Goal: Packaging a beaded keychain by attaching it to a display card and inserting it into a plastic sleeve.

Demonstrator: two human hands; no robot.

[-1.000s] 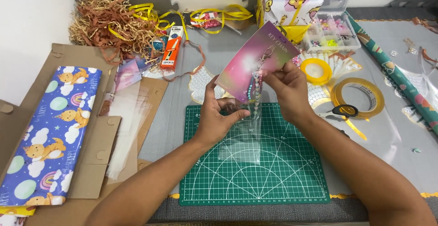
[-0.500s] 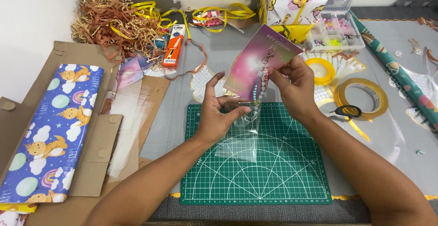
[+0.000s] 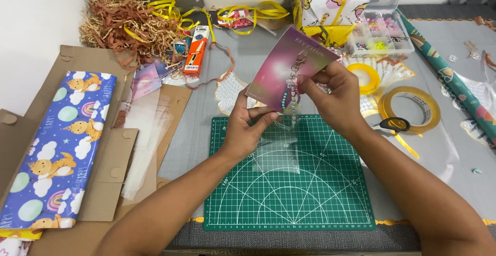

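- Above the green cutting mat (image 3: 289, 183), the right hand (image 3: 330, 98) pinches a pink card (image 3: 281, 72) by its right edge, fingers closed on it, holding it tilted in the air.
- A beaded keychain (image 3: 293, 88) with a metal clasp hangs down the card's front, just beside the right thumb.
- Just below the card, the left hand (image 3: 245, 129) grips the mouth of a clear plastic sleeve (image 3: 279, 150), thumb and fingers narrowed on the thin film; the card's lower corner sits at that opening.
- The sleeve is glossy and see-through and trails down onto the mat, whose grid and arcs show through it.
- Right of the hands lie a roll of clear tape (image 3: 411, 108), a yellow ribbon spool (image 3: 364, 77) and black-handled scissors (image 3: 395, 124).
- Behind them, a clear compartment box (image 3: 380, 33) holds small coloured beads in separate cells.
- Far left, a blue gift-wrapped parcel (image 3: 57, 142) with cartoon animals rests on flat brown cardboard (image 3: 108, 178), near a heap of shredded paper (image 3: 124, 23).
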